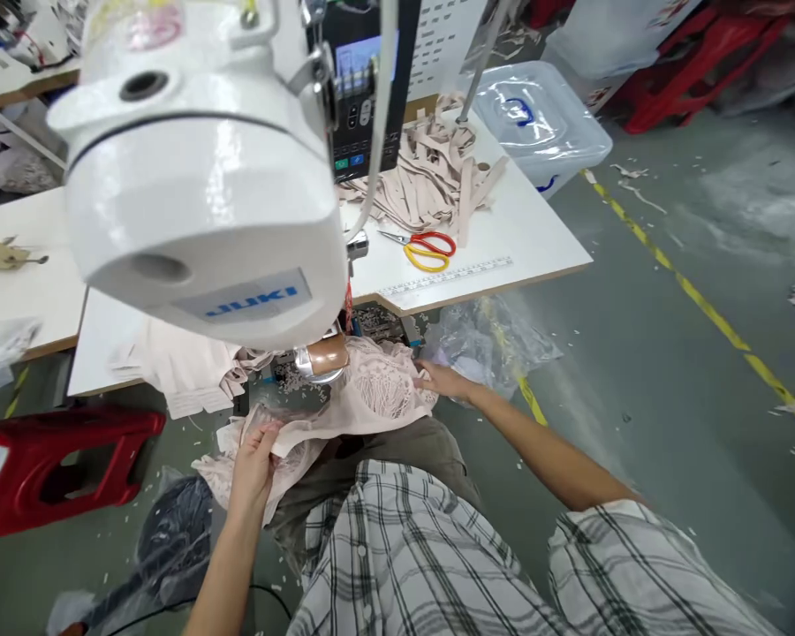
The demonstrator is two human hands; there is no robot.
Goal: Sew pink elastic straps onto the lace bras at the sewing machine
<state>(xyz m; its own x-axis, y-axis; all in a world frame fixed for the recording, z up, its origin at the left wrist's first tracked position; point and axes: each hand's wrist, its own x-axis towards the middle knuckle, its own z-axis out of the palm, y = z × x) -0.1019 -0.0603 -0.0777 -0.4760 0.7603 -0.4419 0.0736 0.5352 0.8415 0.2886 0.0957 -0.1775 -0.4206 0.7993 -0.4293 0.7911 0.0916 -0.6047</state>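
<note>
A pale pink lace bra is stretched between my two hands, below the head of a white sewing machine marked JUKI. My left hand pinches the band on the left side, where loose lace hangs down. At the cup's right edge, my right hand grips the lace, its fingertips partly hidden in the fabric. The upper edge of the bra lies close to the machine's narrow arm end; whether it sits under the needle is hidden by the machine head.
Scissors with red and yellow handles lie on the white table, near a ruler and piled fabric strips. Stacked pink pieces are at left. A red stool, a plastic bag and a lidded bin stand around.
</note>
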